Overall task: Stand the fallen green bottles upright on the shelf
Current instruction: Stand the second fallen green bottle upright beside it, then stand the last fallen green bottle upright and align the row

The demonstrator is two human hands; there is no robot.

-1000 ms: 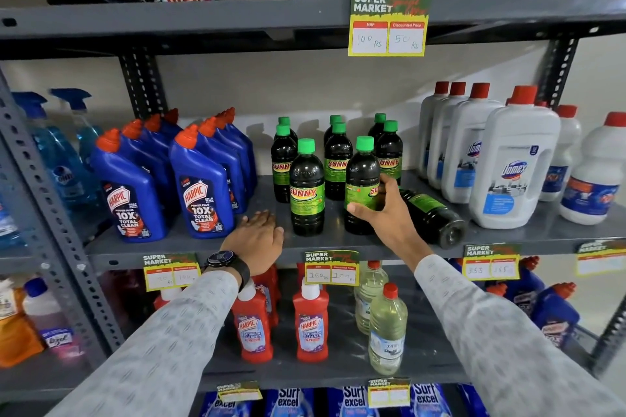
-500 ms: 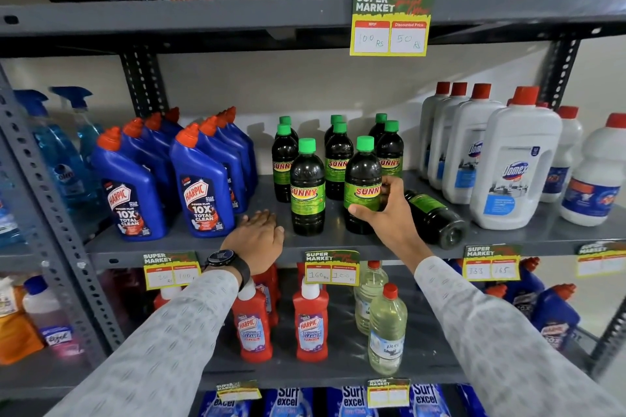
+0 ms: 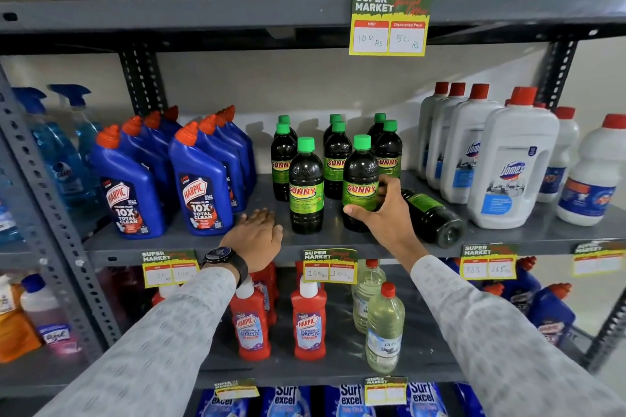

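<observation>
Head view, looking down at two hands on a grey metal shelf (image 3: 189, 240). The right hand (image 3: 386, 217) is wrapped around the lower body of an upright green bottle (image 3: 360, 179), thumb in front below the label and fingers curled behind it. The left hand (image 3: 254, 234) lies flat and open, palm down, on the shelf edge, holding nothing; a dark wristwatch (image 3: 220, 256) sits on that wrist.

The gripped bottle stands at the front of a cluster of like bottles, just beside another upright one (image 3: 306, 186). Each is dark, nearly black, with a bright green cap and a green label reading SUNNY. Just right of the hand, one fallen bottle (image 3: 435, 218) lies on its side, base toward the shelf edge, neck pointing back and hidden behind the hand.

The step in hand looks like settling this bottle upright. The next move probably calls for letting go, reaching right, gripping the lying bottle and tipping it onto its base without knocking the white Domex jugs (image 3: 515, 162) nearby. Blue Harpic bottles (image 3: 200, 186) stand to the left.
</observation>
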